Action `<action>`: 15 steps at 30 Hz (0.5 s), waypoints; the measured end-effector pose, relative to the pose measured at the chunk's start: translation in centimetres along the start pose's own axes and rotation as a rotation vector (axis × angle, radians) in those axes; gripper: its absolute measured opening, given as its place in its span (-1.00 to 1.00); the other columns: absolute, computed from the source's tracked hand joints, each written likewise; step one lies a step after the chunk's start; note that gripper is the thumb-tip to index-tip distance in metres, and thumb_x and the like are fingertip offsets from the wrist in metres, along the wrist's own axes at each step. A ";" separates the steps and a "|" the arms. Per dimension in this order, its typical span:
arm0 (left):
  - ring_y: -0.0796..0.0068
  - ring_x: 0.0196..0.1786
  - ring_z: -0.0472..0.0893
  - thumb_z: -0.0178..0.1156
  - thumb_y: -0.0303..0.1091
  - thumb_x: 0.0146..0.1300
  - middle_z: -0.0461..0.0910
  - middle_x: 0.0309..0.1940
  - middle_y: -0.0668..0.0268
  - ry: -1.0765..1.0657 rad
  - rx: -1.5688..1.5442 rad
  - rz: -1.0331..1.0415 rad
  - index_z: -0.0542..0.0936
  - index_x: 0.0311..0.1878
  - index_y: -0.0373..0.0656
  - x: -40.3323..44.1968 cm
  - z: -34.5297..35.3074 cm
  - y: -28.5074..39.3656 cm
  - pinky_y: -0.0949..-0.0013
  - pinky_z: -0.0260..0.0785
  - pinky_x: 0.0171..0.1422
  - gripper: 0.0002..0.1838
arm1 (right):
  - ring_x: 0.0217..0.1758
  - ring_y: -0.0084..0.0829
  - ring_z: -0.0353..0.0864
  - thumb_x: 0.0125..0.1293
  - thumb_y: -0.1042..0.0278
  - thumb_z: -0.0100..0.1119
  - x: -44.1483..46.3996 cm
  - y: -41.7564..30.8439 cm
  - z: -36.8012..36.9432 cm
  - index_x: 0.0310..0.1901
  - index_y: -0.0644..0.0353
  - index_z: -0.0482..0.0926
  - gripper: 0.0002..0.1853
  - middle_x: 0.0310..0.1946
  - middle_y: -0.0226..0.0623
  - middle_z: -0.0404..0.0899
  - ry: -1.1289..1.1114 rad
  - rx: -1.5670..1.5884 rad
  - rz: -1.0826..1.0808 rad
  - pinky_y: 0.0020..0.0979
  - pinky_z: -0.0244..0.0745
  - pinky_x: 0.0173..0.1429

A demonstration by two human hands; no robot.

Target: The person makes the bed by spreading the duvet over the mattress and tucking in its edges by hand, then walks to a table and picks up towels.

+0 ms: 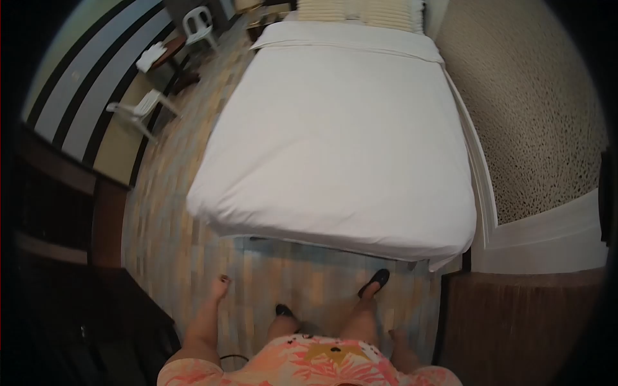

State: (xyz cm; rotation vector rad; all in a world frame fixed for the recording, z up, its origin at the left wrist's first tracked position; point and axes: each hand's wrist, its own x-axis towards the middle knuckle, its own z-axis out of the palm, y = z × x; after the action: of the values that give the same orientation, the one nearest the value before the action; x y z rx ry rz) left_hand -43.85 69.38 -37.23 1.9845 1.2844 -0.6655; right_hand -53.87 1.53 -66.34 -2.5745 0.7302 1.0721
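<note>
My left hand (222,286) hangs beside my body, over the plank floor and short of the bed's foot. A small dark spot shows near its fingertips; I cannot make out what it is, nor how far the fingers are curled. Low at my right side, my right hand (394,335) is only partly visible, its fingers too small and dim to read. Neither hand touches the bed. Ahead stands the bed, covered with a smooth white sheet (341,135) that is folded back near the pillows (389,14).
White plastic chairs (199,29) and a small dark table (168,55) with white cloth (151,56) line the left wall. Dark cabinetry (96,315) is at lower left, a brown wooden surface (521,328) at lower right. My black shoes (375,283) stand on the floor (161,225).
</note>
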 end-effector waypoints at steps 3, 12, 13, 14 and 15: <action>0.30 -0.14 0.48 0.01 -0.28 0.13 0.47 -0.15 0.13 0.201 -0.162 -0.034 0.41 -0.05 -0.28 2.9 -7.6 -16.7 0.31 0.31 -0.09 -0.65 | -0.12 -0.20 0.48 -0.04 0.03 0.13 -7.7 -9.1 -5.4 -0.16 0.26 0.49 -0.51 -0.19 -0.06 0.49 -0.117 -0.210 -0.179 -0.26 0.34 -0.03; 0.32 -0.16 0.48 0.04 -0.19 0.12 0.50 -0.21 0.17 -0.223 -0.438 -0.276 0.42 -0.06 -0.27 0.7 -20.8 -31.1 0.35 0.29 -0.11 -0.61 | -0.33 -0.17 0.53 -0.04 -0.09 0.11 -16.2 -38.9 -7.0 -0.38 0.31 0.56 -0.50 -0.40 -0.09 0.55 -0.353 -0.654 -0.540 -0.27 0.41 -0.21; 0.35 -0.20 0.49 0.04 -0.17 0.13 0.50 -0.24 0.20 -0.177 -0.502 -0.222 0.42 -0.07 -0.26 2.6 -22.3 -31.2 0.37 0.29 -0.14 -0.61 | -0.24 -0.13 0.52 -0.04 -0.09 0.11 -17.4 -41.8 -7.3 -0.32 0.30 0.56 -0.49 -0.32 -0.06 0.55 -0.274 -0.691 -0.659 -0.26 0.40 -0.14; 0.39 -0.23 0.49 0.05 -0.17 0.12 0.50 -0.27 0.22 -0.092 -0.562 -0.142 0.42 -0.07 -0.25 5.2 -23.7 -31.6 0.39 0.29 -0.15 -0.61 | -0.24 -0.13 0.52 -0.04 -0.09 0.11 -17.3 -44.7 -7.2 -0.32 0.30 0.56 -0.49 -0.32 -0.06 0.55 -0.282 -0.698 -0.669 -0.26 0.40 -0.14; 0.42 -0.26 0.49 0.06 -0.16 0.11 0.50 -0.29 0.25 -0.002 -0.617 -0.061 0.41 -0.07 -0.24 7.6 -25.7 -31.7 0.40 0.29 -0.16 -0.60 | -0.14 -0.15 0.48 0.00 -0.07 0.06 -16.7 -47.5 -7.1 -0.22 0.23 0.53 -0.51 -0.23 -0.08 0.51 -0.336 -0.813 -0.666 -0.24 0.36 -0.06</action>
State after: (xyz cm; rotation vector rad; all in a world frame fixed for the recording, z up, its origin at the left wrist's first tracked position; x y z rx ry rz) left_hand -68.72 102.52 -34.44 1.4416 1.3507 -0.2480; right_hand -34.04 44.35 -47.36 -2.7227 -0.7566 1.6890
